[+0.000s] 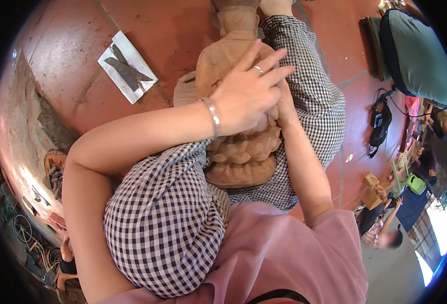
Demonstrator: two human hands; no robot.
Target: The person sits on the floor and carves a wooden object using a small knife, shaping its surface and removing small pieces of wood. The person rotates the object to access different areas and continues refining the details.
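A carved brown wooden statue [246, 152] lies between my checked trouser legs, its narrower end pointing away from me. It has a smooth rounded upper part and wavy carved folds near my lap. My left hand [246, 93], with a ring and a silver bracelet, is over the statue's middle, fingers stretched and spread. Beneath and beside it, on the right, is my right hand [285, 106]. The left hand covers most of the right hand's fingers, so I cannot make out whether anything is in them.
On the red tiled floor at the left lies a white sheet [138, 90] with dark strips [124, 71] on it. At the right are a black pouch [380, 121] with a strap and a green cushion-like bundle [418, 58]. Other people [383, 235] sit farther off, near a carved wooden block [374, 191].
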